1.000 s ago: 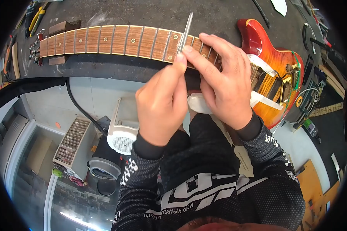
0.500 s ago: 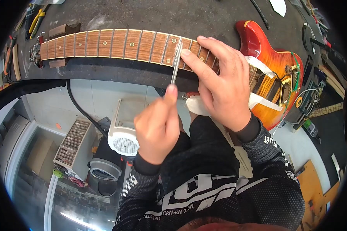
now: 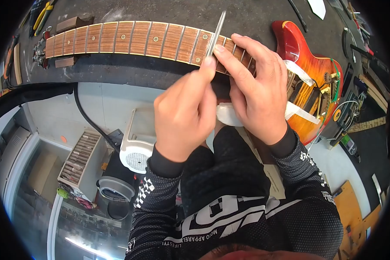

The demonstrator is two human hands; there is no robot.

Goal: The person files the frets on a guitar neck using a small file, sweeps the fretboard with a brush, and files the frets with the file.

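A slim metal file (image 3: 219, 29) lies across the guitar fretboard (image 3: 136, 38), along one of the frets, its tip reaching past the far edge. My left hand (image 3: 184, 110) is closed around its near end, the fingertips over the neck's near edge. My right hand (image 3: 262, 89) rests on the fretboard with fingers stretched out, the index fingertip right beside the file. The brown fretboard has metal frets and round dot inlays. To the right is the red-orange sunburst guitar body (image 3: 305, 50), with white tape (image 3: 301, 113) on it. The palm side of my right hand is hidden.
A wooden block (image 3: 73, 24) stands by the neck near the headstock (image 3: 40, 52), on the dark workbench (image 3: 160, 11). Yellow-handled pliers (image 3: 42, 19) lie at far left. Below the bench edge stand a white stool (image 3: 136, 158) and a box of flat items (image 3: 80, 158).
My left hand has pushed the file away from me across the neck, so its tip now sticks out past the far edge. My right hand stays on the fretboard. The view has shifted slightly.
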